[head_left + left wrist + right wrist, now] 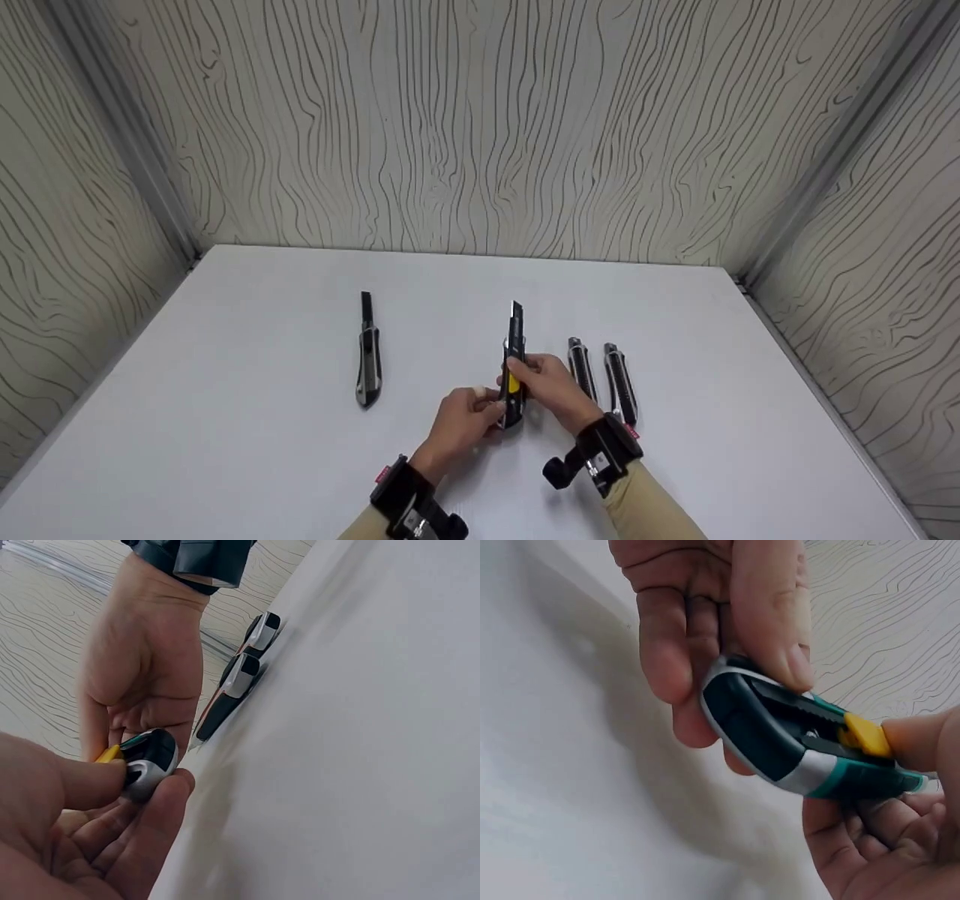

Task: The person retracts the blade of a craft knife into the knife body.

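A utility knife [515, 345] with a yellow slider [866, 735] is held upright in view above the table, its blade extended at the far end. My right hand [555, 386] grips its body, the thumb against the slider. At the butt end, my left hand [463, 421] pinches the knife between thumb and fingers. The silver and dark butt [154, 757] shows close up in the left wrist view. To the left lies another utility knife [368, 364] with a long dark front part extended.
Right of my hands lie two more utility knives, one [580, 367] partly behind my right hand and another [621, 384] beside it. They rest on a white table [225, 450]. Wood-patterned panels [450, 135] close off the back and sides.
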